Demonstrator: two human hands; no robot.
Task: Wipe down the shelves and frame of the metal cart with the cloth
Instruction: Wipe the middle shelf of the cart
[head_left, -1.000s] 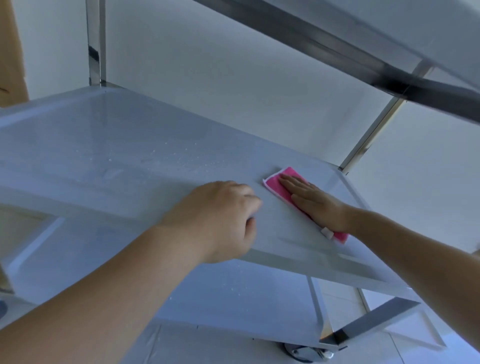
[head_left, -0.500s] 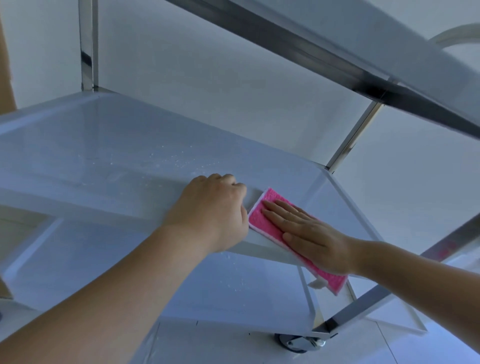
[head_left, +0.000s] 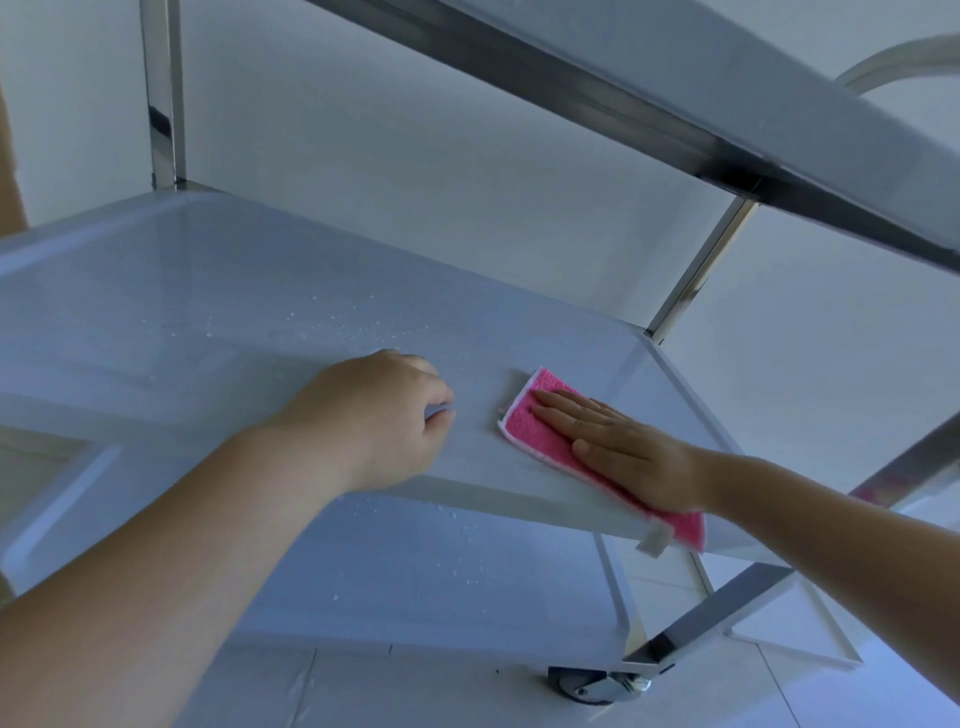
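Note:
The metal cart's middle shelf (head_left: 208, 312) fills the view, with water droplets (head_left: 337, 322) scattered on it. A pink cloth (head_left: 535, 431) with a white border lies on the shelf's right part, its near end hanging over the front rim. My right hand (head_left: 618, 447) presses flat on the cloth, fingers stretched out. My left hand (head_left: 374, 415) sits to the left of the cloth, a small gap apart, with fingers curled at the shelf's front rim.
The top shelf (head_left: 779, 104) slants overhead at the upper right. The bottom shelf (head_left: 415, 571) lies below, also dotted with droplets. Shiny upright posts stand at the back left (head_left: 163, 93) and back right (head_left: 696, 275). A caster wheel (head_left: 597, 683) rests on the tiled floor.
My right hand slid the cloth from the shelf's front rim back up onto the shelf surface and away from my left hand. The left hand stayed at the rim.

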